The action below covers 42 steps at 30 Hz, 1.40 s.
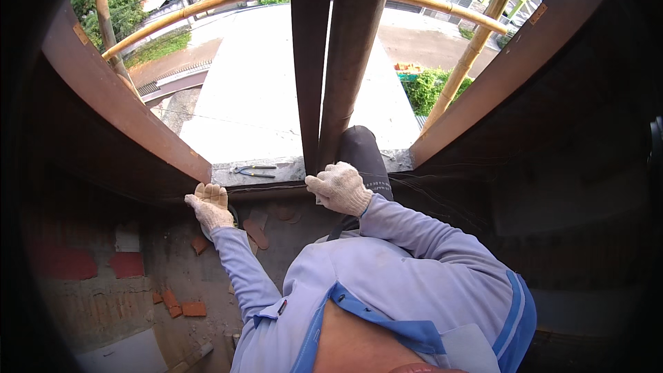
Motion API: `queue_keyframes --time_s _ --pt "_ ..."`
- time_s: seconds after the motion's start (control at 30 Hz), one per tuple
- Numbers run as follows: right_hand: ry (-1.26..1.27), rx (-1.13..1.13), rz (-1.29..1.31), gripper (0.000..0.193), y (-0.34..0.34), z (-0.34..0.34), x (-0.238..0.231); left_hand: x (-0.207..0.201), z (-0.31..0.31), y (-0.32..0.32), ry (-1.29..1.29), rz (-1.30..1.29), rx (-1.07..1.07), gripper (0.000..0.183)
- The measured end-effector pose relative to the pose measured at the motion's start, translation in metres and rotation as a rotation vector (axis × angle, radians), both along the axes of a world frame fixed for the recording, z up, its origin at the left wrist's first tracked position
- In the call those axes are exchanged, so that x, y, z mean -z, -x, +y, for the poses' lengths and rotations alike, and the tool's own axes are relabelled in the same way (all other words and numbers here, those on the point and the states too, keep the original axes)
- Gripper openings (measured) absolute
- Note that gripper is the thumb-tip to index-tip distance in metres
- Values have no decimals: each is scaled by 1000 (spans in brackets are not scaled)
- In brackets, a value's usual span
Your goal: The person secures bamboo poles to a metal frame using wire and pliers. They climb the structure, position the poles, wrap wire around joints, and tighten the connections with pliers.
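My left hand (209, 207), in a pale work glove, is turned palm up beside the foot of the left brown frame post (131, 107). Its fingers are slightly bent, its thumb stands apart, and no object shows clearly in it. My right hand (340, 188), gloved too, is closed at the foot of the dark middle post (312, 62). Fine strands of thin wire (421, 190) trail off to the right from it; the grip itself is partly hidden. Pincers with blue and yellow handles (254, 170) lie on the concrete sill (290, 167) between my hands.
Beside the middle post rises a round brown pole (356, 41). My knee (366, 159) rests against the sill. Bamboo rails (442, 5) cross outside, above a bright pale surface (242, 97). Broken brick pieces (183, 305) litter the floor at left. Another frame post (497, 76) slants at right.
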State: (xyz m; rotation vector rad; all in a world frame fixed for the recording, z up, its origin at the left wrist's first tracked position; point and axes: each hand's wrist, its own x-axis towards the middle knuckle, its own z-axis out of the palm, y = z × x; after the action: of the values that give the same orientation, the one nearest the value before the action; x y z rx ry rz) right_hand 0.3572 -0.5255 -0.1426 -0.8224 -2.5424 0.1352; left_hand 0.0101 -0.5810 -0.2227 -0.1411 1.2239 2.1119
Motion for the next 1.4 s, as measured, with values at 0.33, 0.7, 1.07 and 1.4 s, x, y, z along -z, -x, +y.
queue_keyframes --time_s 0.33,0.7,1.07,1.4 --pt "1599 -453 33 37 -10 -4 -4 -131 -16 21 -1734 259 1121 32" --pt "-92 -207 -17 27 0 -5 -12 27 8 16 132 51 196 42" --pt "1638 -422 95 35 -2 6 21 -91 -24 31 -1774 324 729 20" --pt "31 -136 -18 11 11 -12 -37 -23 -3 38 -107 250 93 17"
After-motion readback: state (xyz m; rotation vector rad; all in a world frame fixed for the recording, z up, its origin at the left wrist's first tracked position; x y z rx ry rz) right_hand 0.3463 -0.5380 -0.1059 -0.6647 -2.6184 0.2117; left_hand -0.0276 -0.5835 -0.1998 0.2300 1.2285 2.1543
